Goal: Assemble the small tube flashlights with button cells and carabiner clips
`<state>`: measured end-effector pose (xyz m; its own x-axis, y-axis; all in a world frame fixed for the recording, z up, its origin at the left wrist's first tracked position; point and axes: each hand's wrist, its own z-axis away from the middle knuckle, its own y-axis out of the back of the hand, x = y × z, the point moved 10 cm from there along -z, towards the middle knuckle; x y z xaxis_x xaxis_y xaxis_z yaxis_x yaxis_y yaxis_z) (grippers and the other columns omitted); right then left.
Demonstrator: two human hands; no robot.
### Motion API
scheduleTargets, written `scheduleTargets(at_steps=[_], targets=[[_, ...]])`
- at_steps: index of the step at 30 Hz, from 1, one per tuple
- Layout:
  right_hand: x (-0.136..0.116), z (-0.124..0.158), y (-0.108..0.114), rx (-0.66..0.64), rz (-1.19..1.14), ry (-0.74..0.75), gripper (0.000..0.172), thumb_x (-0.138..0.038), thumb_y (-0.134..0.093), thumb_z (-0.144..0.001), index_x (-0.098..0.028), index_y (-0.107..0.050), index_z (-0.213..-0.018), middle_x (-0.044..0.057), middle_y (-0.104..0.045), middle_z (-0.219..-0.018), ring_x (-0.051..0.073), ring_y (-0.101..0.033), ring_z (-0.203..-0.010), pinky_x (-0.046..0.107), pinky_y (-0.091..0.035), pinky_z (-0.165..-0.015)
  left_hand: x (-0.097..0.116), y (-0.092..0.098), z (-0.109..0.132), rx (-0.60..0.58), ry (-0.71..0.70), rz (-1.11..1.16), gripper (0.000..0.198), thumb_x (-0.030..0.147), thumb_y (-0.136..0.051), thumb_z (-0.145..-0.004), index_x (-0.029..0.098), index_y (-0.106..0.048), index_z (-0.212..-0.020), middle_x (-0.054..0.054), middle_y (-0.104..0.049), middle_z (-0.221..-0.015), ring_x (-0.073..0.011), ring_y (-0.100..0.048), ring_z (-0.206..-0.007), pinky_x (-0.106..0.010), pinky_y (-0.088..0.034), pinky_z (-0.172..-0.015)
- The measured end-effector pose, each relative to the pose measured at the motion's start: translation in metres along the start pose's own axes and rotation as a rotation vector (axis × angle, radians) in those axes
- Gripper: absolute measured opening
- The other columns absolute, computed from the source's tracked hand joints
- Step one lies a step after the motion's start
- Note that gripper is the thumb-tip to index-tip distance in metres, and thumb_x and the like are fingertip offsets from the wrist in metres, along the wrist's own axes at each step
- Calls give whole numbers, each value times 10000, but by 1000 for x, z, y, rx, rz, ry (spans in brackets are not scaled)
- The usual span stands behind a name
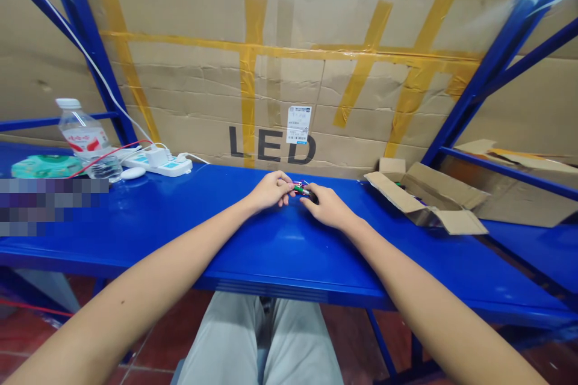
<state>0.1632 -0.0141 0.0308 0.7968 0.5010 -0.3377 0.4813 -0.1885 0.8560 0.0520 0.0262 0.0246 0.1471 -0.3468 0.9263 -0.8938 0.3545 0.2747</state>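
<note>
A small bundle of shiny green and purple rod-like pieces (301, 190) is held between my two hands, just above or on the blue tabletop; their exact kind is too small to make out. My left hand (270, 190) pinches the left end between thumb and fingers. From the other side, my right hand (329, 206) curls its fingers round the right end, where something dark shows near the palm. My fingers partly hide the pieces.
An open cardboard box (428, 192) with small items inside stands at the right. Toward the left are a water bottle (85, 138), a green packet (45, 166) and a white power strip (162, 162) with cables. A taped cardboard sheet (203, 90) backs the blue table (289, 252).
</note>
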Motion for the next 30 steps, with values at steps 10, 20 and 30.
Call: scheduleTargets(at_steps=[10,20,30], targets=[[-8,2,-12,-96,327,-50,291,-291,-312,-1021,-139,-527,-1146,158,-698,-1085,251,-673,-898,307,-403,-714,-17,6,-6,142,118,396,475,501,-410,-981,99,-629,-855,-144,-714,-829,-182,-684,-743,-281,-523,-668],[-12,4,-10,-119,338,-47,313,-293,-321,-1017,-163,-573,-1149,136,-703,-1080,247,-666,-919,309,-409,-759,-16,9,-3,12,174,748,826,686,-230,-926,0,-563,-1243,-279,-571,-1321,-313,-588,-1207,-389,-429,-1063],[-29,7,-19,-146,185,81,267,-291,-371,-1008,-163,-597,-1067,135,-699,-1052,228,-646,-909,321,-422,-779,-15,2,-5,-77,172,788,849,716,-239,-902,17,-553,-1265,-278,-562,-1337,-314,-554,-1257,-401,-413,-1080]])
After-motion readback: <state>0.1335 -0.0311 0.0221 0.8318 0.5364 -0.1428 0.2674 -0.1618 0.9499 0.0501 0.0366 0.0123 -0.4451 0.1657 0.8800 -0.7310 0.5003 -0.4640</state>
